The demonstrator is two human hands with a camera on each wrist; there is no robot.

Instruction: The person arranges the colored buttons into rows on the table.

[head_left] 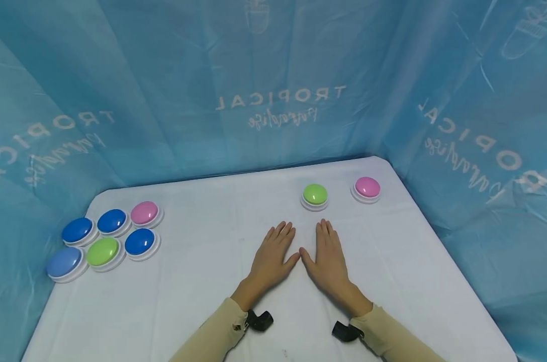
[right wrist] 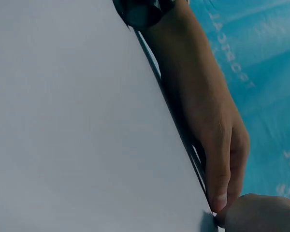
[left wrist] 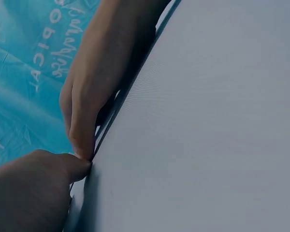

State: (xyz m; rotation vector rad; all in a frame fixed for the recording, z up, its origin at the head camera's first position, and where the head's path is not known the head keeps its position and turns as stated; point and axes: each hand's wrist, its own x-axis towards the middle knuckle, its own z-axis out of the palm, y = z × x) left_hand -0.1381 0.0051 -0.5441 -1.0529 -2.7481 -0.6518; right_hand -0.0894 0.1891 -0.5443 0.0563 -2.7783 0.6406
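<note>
My left hand (head_left: 272, 255) lies palm down on the white tablecloth, fingers straight and pointing forward. Beside it, my right hand (head_left: 330, 261) rests the same way, and the two thumb tips meet between them. Neither holds anything. Just beyond the fingertips sits a push button with a green dome (head_left: 315, 194) on a white base. Farther right stands a pink push button (head_left: 367, 189). In the left wrist view, the left hand (left wrist: 29, 193) and the right hand (left wrist: 94, 82) come together at the thumbs; the right wrist view shows the right hand (right wrist: 212, 130) low against the cloth.
At the left end of the table (head_left: 201, 301) several domed buttons stand in two rows: blue ones (head_left: 112, 221), a pink one (head_left: 145, 213) and a green one (head_left: 103, 252). Blue printed curtains (head_left: 178, 100) hang around the table's back and sides. Each wrist carries a small black camera (head_left: 261, 321).
</note>
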